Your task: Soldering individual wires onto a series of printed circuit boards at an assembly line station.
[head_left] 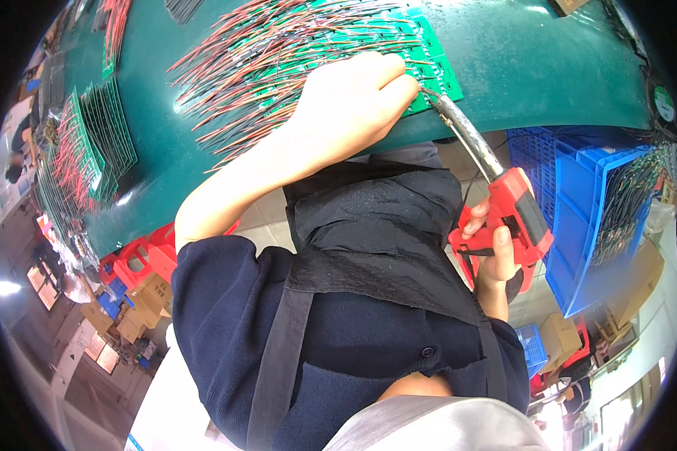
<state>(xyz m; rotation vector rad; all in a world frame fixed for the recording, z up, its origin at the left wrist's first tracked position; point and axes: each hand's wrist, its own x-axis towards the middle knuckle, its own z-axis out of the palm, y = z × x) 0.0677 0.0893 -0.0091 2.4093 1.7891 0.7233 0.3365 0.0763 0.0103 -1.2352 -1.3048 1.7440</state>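
My right hand (494, 252) grips the red and black handle of a soldering gun (513, 214). Its long metal barrel points up and left, with the tip close to the fingers of my left hand (361, 105). That hand is closed in a pinch over the near edge of a green circuit board panel (421, 45); what lies between its fingertips is hidden. Many thin red and black wires (241, 75) fan out leftward from the panel, passing partly beneath my left hand and wrist.
Boards with red and black wires (90, 150) stand at the left of the green table (549, 68). Beside the table's right part, a blue crate (572, 203) sits near bundled wires (628, 199). Red stools (147, 259) and cardboard boxes (149, 297) are at the lower left.
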